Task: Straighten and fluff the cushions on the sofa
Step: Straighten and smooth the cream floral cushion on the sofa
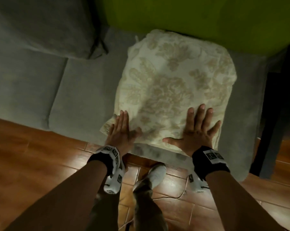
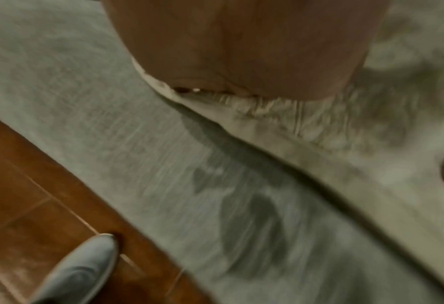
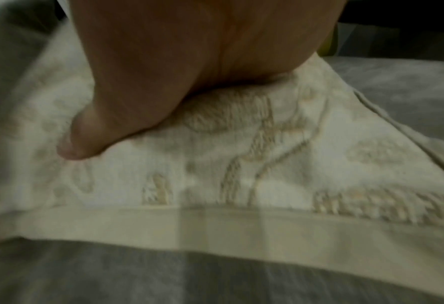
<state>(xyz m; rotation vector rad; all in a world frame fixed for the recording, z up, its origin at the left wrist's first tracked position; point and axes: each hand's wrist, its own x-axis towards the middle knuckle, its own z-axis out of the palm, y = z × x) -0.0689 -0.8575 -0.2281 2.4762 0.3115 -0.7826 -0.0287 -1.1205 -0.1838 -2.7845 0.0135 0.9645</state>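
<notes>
A cream cushion (image 1: 176,84) with a beige floral pattern lies flat on the grey sofa seat (image 1: 84,90). My left hand (image 1: 121,129) presses flat, fingers straight, on the cushion's near left corner. My right hand (image 1: 197,129) lies spread, palm down, on its near right part, thumb out to the left. In the left wrist view the palm (image 2: 241,45) sits on the cushion's edge (image 2: 280,115). In the right wrist view the palm and thumb (image 3: 90,135) press into the cushion's patterned cloth (image 3: 241,164).
A grey back cushion (image 1: 40,25) leans at the far left of the sofa. A green surface (image 1: 199,15) rises behind the seat. Brown floor tiles (image 1: 32,155) lie in front, with my shoe (image 1: 156,174) close to the sofa's front edge and a thin cable (image 1: 182,194).
</notes>
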